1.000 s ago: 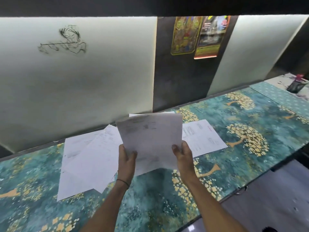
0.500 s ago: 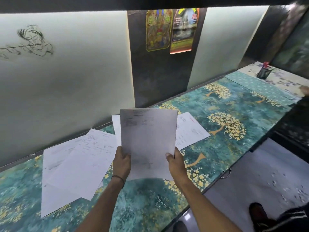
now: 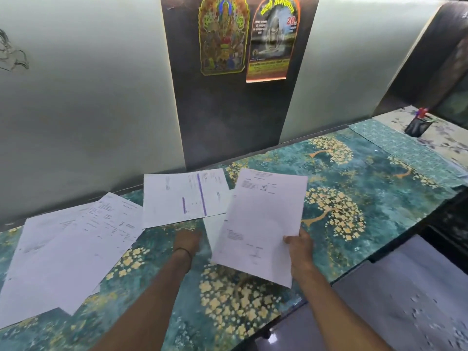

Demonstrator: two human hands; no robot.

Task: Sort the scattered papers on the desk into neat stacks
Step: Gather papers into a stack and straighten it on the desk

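Right hand (image 3: 301,250), centre-right of frame, has its fingers (image 3: 290,240) pinching the printed sheet (image 3: 263,219) by one lower corner over the surface (image 3: 367,178), so it may droop and crease, while the left hand (image 3: 188,240) (blurred, grip unreadable) could skew the purple-marked sheet (image 3: 182,196) just above it.

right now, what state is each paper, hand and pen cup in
white printed sheet on the right: lifted, tilted, held low on its right edge
right hand: grips that sheet
white sheet with purple lines: flat on the teal floral desk
left hand: low at that sheet's near edge, fingers unclear
overlapping white sheets at left: flat, skewed, not squared
black pen cup: upright, pens inside
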